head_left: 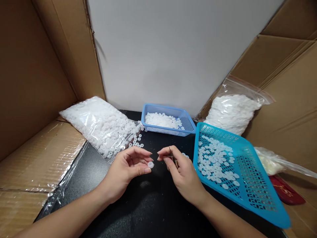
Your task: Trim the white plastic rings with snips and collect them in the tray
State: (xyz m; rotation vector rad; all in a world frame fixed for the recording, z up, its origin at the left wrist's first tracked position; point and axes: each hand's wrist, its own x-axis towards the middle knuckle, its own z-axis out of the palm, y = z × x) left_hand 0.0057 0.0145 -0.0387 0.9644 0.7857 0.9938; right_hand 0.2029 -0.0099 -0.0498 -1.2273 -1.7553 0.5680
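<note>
Above the middle of the black table, my left hand (123, 172) pinches a small white translucent plastic ring (150, 164) at its thumb and fingertips. Facing it, my right hand (184, 175) is closed around a thin brownish metal tool (173, 158). The tool's tip points up and most of it is hidden in the palm, so its kind is unclear. A small gap separates the two hands. Just behind the right hand, a few white rings (185, 155) lie on the table, partly covered by it.
A clear bag (99, 122) of white rings spills at the left. Behind stands a blue basket (169, 132) holding rings; a larger turquoise basket (262, 211) with white discs is at the right. Beyond are a white-filled zip bag (232, 109), a red item (286, 191) and cardboard walls (289, 72).
</note>
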